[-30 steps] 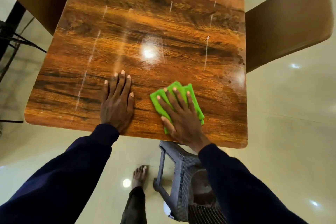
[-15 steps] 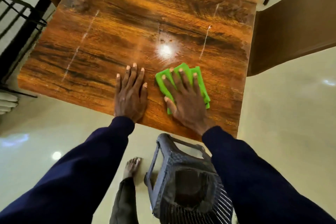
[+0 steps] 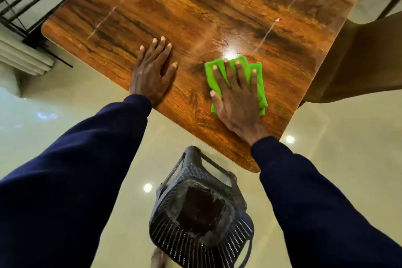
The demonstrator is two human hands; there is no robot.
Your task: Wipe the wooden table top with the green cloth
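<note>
Green cloth [image 3: 258,85]: folded, lying flat on the wooden table top [image 3: 217,13] near its near edge, toward the right corner. Right hand [image 3: 238,98]: laid over the cloth, fingers straight and spread, pressing it to the surface; no pinch or curl visible. Left hand [image 3: 152,72]: flat on bare wood well to the left of the cloth, fingers extended, grasping nothing, apparently bracing.

Progress, as judged: wiping is in hand at the near strip only. Several pale streaks [image 3: 269,30] run across the middle and far parts of the top, so most of the surface looks untreated. Whether the wood around the cloth is already clean cannot be told through the glare.

Surroundings: dark plastic stool [image 3: 202,209] on the tiled floor below; brown chair [image 3: 359,59] at the right edge.
</note>
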